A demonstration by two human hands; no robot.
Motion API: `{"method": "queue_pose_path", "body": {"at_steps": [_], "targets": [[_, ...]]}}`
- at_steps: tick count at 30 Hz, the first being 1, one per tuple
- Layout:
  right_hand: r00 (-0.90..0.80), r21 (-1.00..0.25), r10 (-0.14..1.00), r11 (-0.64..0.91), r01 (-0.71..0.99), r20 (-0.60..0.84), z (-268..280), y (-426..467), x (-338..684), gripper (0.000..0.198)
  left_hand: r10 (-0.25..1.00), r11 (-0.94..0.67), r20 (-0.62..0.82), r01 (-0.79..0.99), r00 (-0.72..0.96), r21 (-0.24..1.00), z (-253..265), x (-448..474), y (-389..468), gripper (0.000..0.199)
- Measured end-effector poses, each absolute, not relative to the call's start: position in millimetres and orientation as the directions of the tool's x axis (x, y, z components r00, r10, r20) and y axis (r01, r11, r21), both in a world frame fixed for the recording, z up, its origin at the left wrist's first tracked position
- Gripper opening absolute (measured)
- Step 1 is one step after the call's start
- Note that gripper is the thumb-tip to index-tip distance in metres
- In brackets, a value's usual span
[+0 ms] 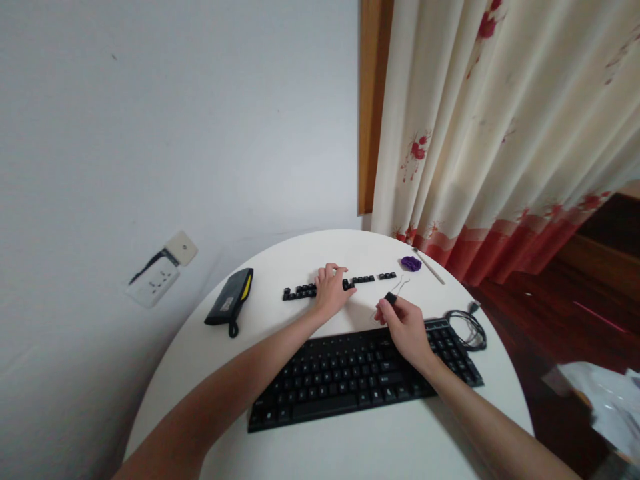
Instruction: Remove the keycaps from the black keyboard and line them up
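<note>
My left hand (330,291) reaches over a row of loose black keycaps (305,290) on the white table, its thumb and fingers spread apart. It covers the middle of the row, and whether a fingertip touches a keycap I cannot tell. More keycaps (363,279) lie in line to the right of it. Between the thumb and fingers of my right hand (403,325) is a wire keycap puller (391,298) with a black handle, its thin wires sticking out beyond the fingers. That hand is above the right part of a black keyboard (325,377).
On the left of the round white table (280,257) lies a black case (231,297) with a yellow patch. Purple cloth (411,263) and a thin brush (429,265) sit at the back right. A coiled USB cable (467,330) rests by the right edge. Wall and curtain (450,167) stand behind.
</note>
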State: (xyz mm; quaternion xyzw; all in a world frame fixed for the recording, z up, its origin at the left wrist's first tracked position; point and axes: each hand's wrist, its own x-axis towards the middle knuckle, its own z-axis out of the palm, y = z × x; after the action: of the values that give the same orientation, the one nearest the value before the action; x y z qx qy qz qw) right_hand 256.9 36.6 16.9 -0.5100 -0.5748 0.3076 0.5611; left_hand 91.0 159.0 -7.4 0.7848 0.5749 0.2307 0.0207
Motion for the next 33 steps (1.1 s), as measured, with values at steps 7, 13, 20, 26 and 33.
{"method": "queue_pose_path", "body": {"at_steps": [7,13,20,26,33], "targets": [[0.095,-0.903,0.932,0.309,0.299,0.350,18.1,40.4,266.1,0.030,0.907,-0.368,0.324,0.880,0.269,0.300,8.5,86.0,144.5,0.052],[-0.085,-0.895,0.949,0.315,0.315,0.304,22.9,43.0,277.2,0.025,0.840,-0.536,0.175,0.734,0.513,0.417,24.5,70.7,89.6,0.021],[-0.263,-0.855,0.920,0.373,0.359,0.291,28.5,35.3,277.8,0.030,0.798,-0.532,0.124,0.592,0.589,0.605,20.2,75.8,41.8,0.012],[-0.330,-0.836,0.905,0.389,0.387,0.268,21.6,34.2,273.1,0.030,0.824,-0.490,0.156,0.547,0.544,0.679,6.7,80.8,44.4,0.014],[-0.476,-0.823,0.842,0.448,0.350,0.256,30.3,31.2,278.8,0.025,0.805,-0.539,0.184,0.564,0.565,0.626,3.6,80.3,41.7,0.012]]}}
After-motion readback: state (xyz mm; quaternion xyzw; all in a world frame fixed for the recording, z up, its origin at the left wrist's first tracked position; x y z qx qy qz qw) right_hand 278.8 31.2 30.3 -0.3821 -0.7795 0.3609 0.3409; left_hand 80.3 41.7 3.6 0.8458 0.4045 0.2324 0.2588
